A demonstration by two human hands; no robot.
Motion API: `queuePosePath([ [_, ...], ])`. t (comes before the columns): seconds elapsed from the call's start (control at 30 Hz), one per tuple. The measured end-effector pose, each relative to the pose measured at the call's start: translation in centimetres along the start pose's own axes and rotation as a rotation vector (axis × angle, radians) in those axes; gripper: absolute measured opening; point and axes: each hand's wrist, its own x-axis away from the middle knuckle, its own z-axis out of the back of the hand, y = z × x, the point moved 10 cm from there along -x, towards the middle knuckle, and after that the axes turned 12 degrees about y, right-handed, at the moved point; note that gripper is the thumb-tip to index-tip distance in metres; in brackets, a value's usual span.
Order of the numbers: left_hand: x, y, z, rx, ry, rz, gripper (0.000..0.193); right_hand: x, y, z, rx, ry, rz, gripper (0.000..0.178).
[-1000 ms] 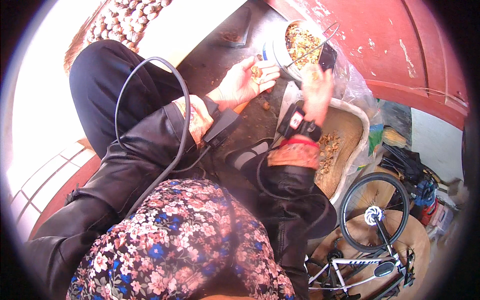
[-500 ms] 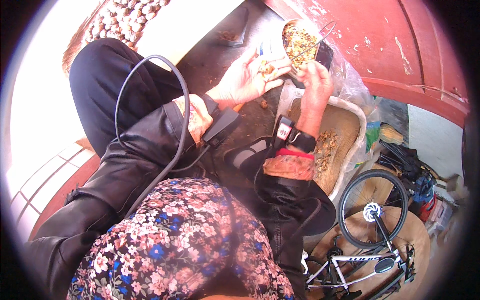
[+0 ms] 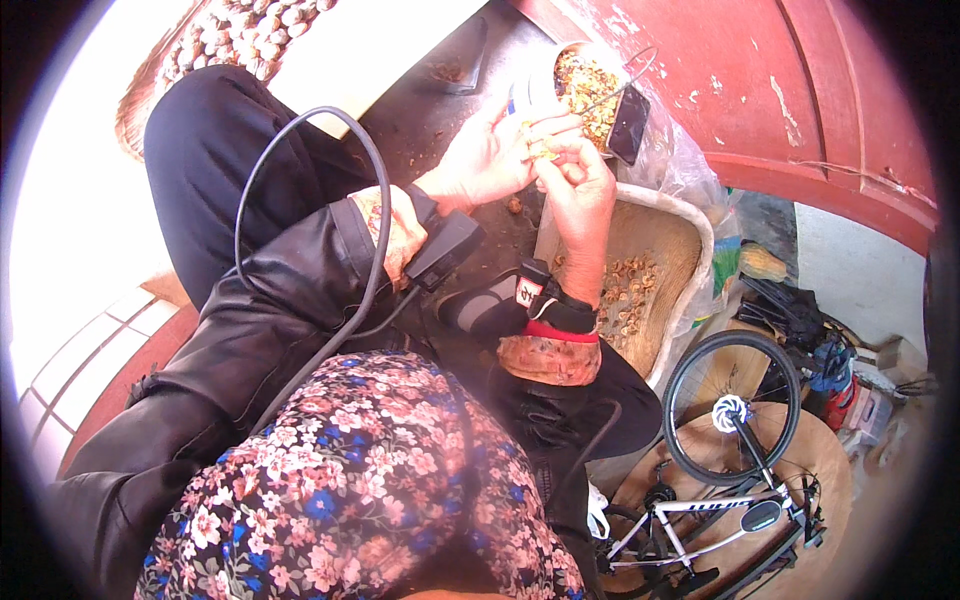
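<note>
My left hand (image 3: 485, 160) is palm up, its fingers curled around a yellowish-brown walnut piece (image 3: 543, 154). My right hand (image 3: 583, 195) meets it from the right, thumb and fingertips pinched on the same piece. The fingers partly cover the piece, so its full shape is hidden. Just beyond both hands stands a white and blue bowl (image 3: 521, 93) filled with broken walnut bits (image 3: 592, 92). Under my right forearm lies a shallow, pale-rimmed tray (image 3: 702, 240) with scattered shell pieces (image 3: 630, 285) in it.
A dark phone (image 3: 628, 124) leans by the bowl, near clear plastic sheeting (image 3: 685, 170). Whole walnuts (image 3: 240, 40) fill a basket at the far left. A red door (image 3: 770, 90) is beyond. A bicycle (image 3: 730, 410) lies at right. A black cable (image 3: 372, 190) loops over my left arm.
My right hand has moved left, from beside the bowl to the left hand, and now pinches the walnut piece there. The view has shifted slightly; the phone shows more fully.
</note>
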Motion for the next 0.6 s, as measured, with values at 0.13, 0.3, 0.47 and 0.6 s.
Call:
queuePosePath([
  [0.13,0.0,0.0,0.7,-0.133,0.031,-0.019,0.064,0.9,-1.9,-0.8,-0.004,-0.113,0.144,0.015],
  [0.3,0.7,-1.8,-1.4,0.039,-0.227,0.257,0.067,0.7,-3.7,0.1,0.157,-0.003,0.276,0.019],
  [0.47,0.1,-1.7,1.5,-0.074,-0.023,0.148,0.066,0.9,-4.6,-0.7,0.292,0.145,0.413,0.023],
  [0.6,0.0,-1.9,2.0,-0.099,0.002,0.150,0.064,0.5,-3.9,-0.9,0.343,0.120,0.405,0.021],
])
